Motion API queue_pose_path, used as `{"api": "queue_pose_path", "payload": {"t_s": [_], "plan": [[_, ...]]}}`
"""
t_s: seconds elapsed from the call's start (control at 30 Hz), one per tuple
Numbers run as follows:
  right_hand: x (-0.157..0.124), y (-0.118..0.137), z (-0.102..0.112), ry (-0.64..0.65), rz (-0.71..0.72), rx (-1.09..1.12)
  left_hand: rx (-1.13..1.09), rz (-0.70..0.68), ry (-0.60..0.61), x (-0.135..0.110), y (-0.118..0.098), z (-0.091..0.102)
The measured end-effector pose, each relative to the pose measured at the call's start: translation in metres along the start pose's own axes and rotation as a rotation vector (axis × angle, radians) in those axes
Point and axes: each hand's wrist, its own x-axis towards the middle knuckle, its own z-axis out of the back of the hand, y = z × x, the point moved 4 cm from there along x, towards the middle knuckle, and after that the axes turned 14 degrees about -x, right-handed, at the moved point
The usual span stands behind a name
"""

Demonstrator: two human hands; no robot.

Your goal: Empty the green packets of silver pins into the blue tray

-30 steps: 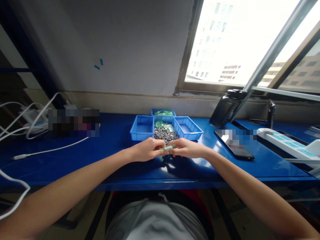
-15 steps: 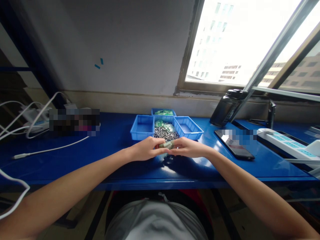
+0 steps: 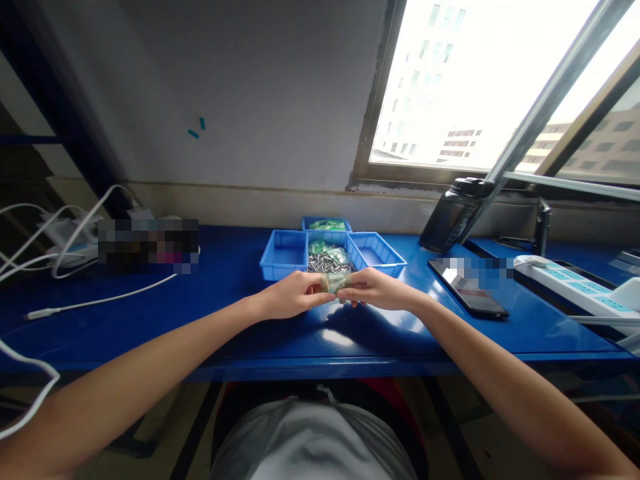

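Between my two hands is a small clear plastic bag (image 3: 336, 283) with a greenish tint. My left hand (image 3: 290, 295) pinches its left side, thumb in front. My right hand (image 3: 381, 289) grips its right side with bent fingers. What the bag contains is too small to make out. Just behind it stands a blue bin (image 3: 354, 248) with many small metal screw-like parts (image 3: 327, 262) and some green-tinted plastic bags (image 3: 336, 252) on top. My hands partly hide the front of this bin.
Two more blue bins, a left one (image 3: 284, 270) and a right one (image 3: 383, 270), flank the middle bin. A rear bin (image 3: 306, 223) holds green bags. On the right are a phone (image 3: 470, 290), black bottle (image 3: 450, 217) and power strip (image 3: 570, 283). A white cable (image 3: 110, 301) lies left.
Both hands have risen slightly, and the plastic bag now shows more openly between the fingers. My right fingers have shifted on the bag. The bins have not moved.
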Motion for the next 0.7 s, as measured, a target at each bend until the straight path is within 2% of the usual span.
{"api": "queue_pose_path", "payload": {"t_s": [0.3, 0.7], "plan": [[-0.0009, -0.0017, 0.0012, 0.016, -0.028, -0.053, -0.026, 0.015, -0.004, -0.0005, 0.0004, 0.0], [-0.0016, -0.0008, -0.0005, 0.062, -0.018, -0.012, -0.045, 0.032, 0.002, 0.0001, 0.0008, 0.0005]]}}
